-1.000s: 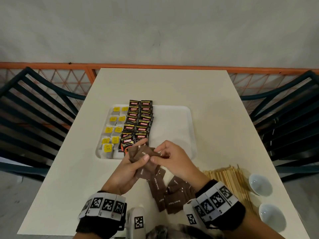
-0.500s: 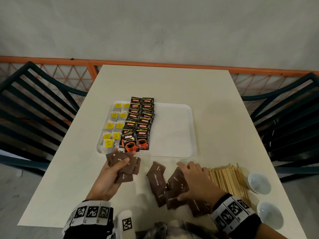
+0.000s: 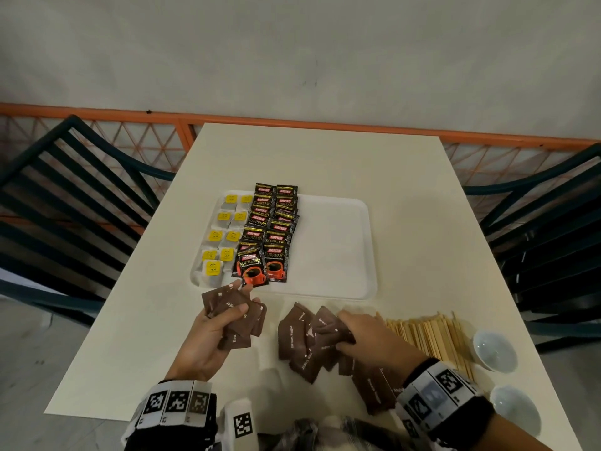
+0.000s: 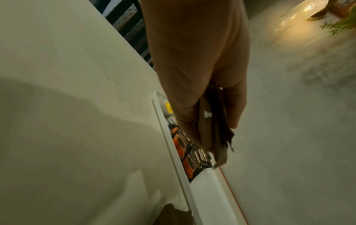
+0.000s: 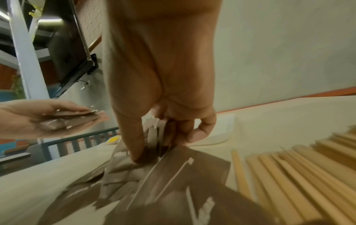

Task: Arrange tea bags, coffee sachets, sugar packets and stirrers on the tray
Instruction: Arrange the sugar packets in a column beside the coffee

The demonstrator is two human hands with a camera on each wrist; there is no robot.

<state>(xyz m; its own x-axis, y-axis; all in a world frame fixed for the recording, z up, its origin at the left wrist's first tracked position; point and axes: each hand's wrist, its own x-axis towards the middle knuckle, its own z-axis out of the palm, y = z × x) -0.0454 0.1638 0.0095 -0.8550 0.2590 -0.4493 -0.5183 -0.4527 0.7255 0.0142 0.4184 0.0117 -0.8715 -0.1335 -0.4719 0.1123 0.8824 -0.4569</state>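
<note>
A white tray (image 3: 338,252) on the table carries two columns of yellow-tagged tea bags (image 3: 224,237) at its left and two columns of black coffee sachets (image 3: 271,229) beside them. My left hand (image 3: 224,317) holds a fanned stack of brown sugar packets (image 3: 232,309) just in front of the tray's near left corner. My right hand (image 3: 351,332) is down on the loose pile of brown sugar packets (image 3: 299,340) on the table, thumb and fingers pinching several of them (image 5: 156,137). Wooden stirrers (image 3: 432,336) lie in a heap right of that pile.
Two small white bowls (image 3: 494,351) stand near the table's right front corner. Dark slatted chairs (image 3: 74,203) flank the table on both sides, and an orange railing (image 3: 292,118) runs behind it. The tray's right half is bare.
My hands parted from in front of the tray. The left drew back a little with its stack of sugar packets; the right dropped to the loose pile and closed on packets there.
</note>
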